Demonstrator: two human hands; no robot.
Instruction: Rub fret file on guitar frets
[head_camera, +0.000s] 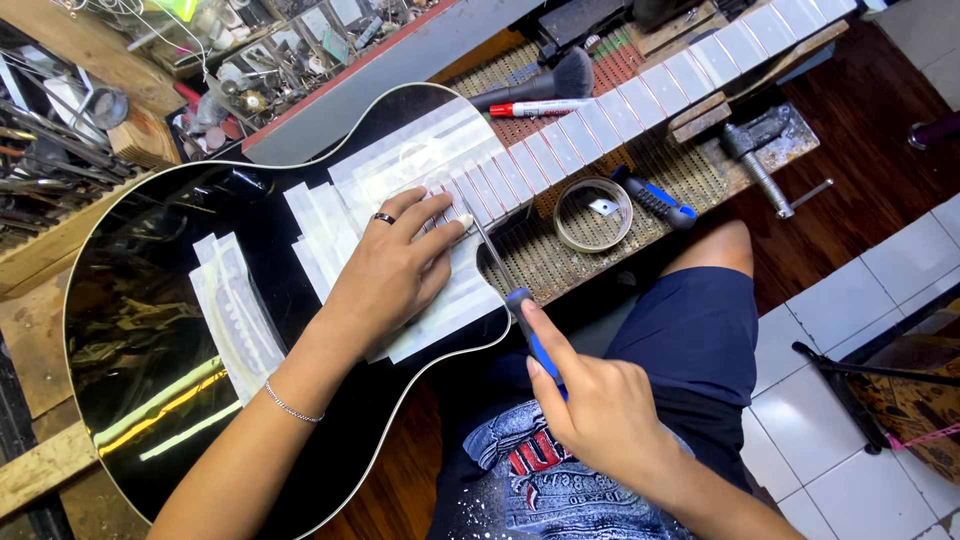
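While I read the head view, the left hand lies flat at frame centre, fingers spread and pressed on the taped upper frets of a black acoustic guitar; its grip is released, holding nothing, only steadying. The right hand, lower centre, has its grip clenched on the blue handle of a slim file, whose metal blade runs up and left to touch the fretboard beside the left fingertips.

Guitar body fills the left half of frame, its neck running to upper right across the perforated desk. White tape strips cover the body around the neck joint and mask the fretboard between frets along the whole visible neck.

Judgement: masking looks complete; fret dressing is under way at the body end, and I cannot tell which frets are finished.

Centre right on the desk: tape roll, blue-handled knife. Upper centre: brush, red marker.
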